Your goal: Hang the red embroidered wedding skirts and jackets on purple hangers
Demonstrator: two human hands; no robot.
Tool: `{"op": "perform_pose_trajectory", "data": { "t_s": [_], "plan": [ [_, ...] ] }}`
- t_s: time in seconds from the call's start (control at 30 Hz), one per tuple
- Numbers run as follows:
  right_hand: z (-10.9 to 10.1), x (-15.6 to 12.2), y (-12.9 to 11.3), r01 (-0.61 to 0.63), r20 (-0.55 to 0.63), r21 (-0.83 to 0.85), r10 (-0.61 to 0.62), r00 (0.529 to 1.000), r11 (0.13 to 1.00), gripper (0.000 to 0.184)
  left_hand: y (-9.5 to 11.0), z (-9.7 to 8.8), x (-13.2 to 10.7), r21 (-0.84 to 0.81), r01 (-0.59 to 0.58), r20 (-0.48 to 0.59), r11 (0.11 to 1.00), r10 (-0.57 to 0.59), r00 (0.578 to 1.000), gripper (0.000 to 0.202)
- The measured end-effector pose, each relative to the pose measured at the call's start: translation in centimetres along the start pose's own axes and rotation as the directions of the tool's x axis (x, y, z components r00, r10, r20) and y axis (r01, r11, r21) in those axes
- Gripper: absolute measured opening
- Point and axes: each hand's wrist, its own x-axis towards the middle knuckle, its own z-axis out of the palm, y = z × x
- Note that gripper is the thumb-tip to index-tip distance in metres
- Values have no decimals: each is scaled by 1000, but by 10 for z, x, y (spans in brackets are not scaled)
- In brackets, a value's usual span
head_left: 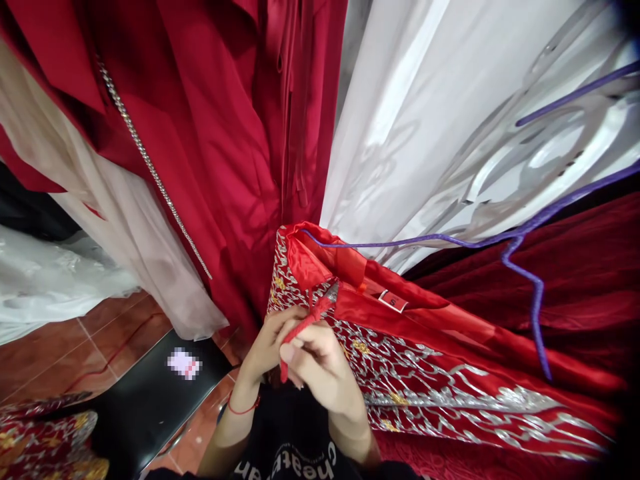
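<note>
A red twisted fabric strap [303, 327] runs from the edge of a red garment [430, 373] with silver and gold embroidery. My right hand [325, 367] pinches the strap between thumb and fingers. Close against it, my left hand [273, 343] has its fingers closed around the strap's other side; some of its fingertips are hidden behind the right hand. The garment's shiny red lining [370, 290] faces up, with a small red size label [393, 301] marked S. A purple cord [440, 238] reaches into the garment's top corner.
Dark red satin clothing [220, 133] hangs ahead, with a glittering chain trim [150, 160]. White fabric [400, 100] hangs at right, beige cloth [135, 220] at left. A black chair seat [155, 400] holding another embroidered piece [55, 440] stands on the tiled floor [120, 333].
</note>
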Motion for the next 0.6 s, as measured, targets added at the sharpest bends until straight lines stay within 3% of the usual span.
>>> {"op": "perform_pose_trajectory", "data": {
  "t_s": [0.1,0.23,0.47,0.53,0.6],
  "plan": [
    [-1,8,7,-40,-114,198,63,992,979,45,-6,-2,3,34,-101,79,994,98,992,31],
    [-2,2,19,-51,-280,290,136,950,956,53,-9,-6,3,102,-108,118,989,95,988,30],
    [-7,-23,23,-19,-397,34,31,917,999,61,7,-7,0,165,-116,121,979,97,988,25],
    [-12,-22,26,-18,-491,-67,-17,871,998,55,9,-6,-2,141,-95,119,985,79,990,24],
    [-18,-19,31,-7,-611,-171,-101,786,985,47,8,-5,-6,97,-55,115,994,44,992,24]
  ]
}}
